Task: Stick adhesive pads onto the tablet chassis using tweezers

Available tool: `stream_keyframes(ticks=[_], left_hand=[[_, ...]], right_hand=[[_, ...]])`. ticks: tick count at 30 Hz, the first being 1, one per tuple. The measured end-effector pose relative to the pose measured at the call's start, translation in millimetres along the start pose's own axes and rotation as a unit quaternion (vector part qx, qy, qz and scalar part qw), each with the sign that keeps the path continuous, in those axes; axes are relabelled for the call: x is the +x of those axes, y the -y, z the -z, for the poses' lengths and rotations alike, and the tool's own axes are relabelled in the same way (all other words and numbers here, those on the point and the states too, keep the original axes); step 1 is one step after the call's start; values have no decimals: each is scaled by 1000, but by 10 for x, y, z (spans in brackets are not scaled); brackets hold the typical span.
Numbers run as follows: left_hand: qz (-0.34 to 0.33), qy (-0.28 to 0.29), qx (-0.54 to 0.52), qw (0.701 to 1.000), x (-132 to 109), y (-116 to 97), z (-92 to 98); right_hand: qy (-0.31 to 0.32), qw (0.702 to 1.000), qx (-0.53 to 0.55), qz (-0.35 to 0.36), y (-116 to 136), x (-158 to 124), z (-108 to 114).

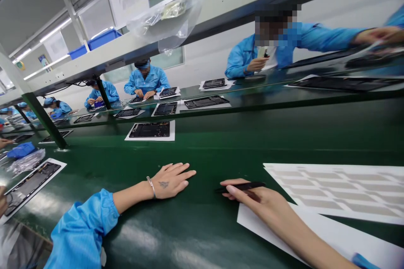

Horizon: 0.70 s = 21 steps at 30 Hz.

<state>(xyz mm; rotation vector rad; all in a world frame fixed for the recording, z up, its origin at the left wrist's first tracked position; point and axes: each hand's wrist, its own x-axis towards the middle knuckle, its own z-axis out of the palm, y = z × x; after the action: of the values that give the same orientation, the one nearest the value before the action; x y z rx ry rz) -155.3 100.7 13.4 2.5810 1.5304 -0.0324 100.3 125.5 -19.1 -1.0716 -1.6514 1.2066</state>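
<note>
1. Meanwhile, on a long assembly line, the person's left hand (172, 180) lies spread and palm-down at 7 o'clock in the head view, fingers apart on a green bench mat (189, 222). A silver bangle (152, 186) circles the wrist, and a blue smock sleeve (83, 231) runs back from it.
2. At 4 o'clock, the right hand (252, 199) pinches slim black tweezers (246, 185) in its fingertips, tips aimed toward 9 o'clock, over a white paper sheet (277, 229).
3. Just beside that paper, toward 3 o'clock, lies a white sheet of grey-beige adhesive pads (328, 189) in neat rows.
4. A dark tablet housing (150, 130) sits on white paper at 12 o'clock; a second housing (31, 187) lies at 9 o'clock, near a crumpled clear bag (25, 162) and a blue bag (20, 150).
5. Across the bench, co-workers in blue smocks (145, 77) sit at 11 o'clock, while another (277, 46) fills the 1 o'clock side. A clear plastic bag (166, 19) hangs from the overhead shelf (240, 4).
</note>
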Motion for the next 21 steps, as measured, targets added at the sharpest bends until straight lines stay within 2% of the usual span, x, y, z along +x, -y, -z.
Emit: stream_keyframes(ticks=[21], left_hand=[[-4,-4,5,1000,-9,-2,14]], right_hand=[[31,999,-11,1,-80,-15,-12]])
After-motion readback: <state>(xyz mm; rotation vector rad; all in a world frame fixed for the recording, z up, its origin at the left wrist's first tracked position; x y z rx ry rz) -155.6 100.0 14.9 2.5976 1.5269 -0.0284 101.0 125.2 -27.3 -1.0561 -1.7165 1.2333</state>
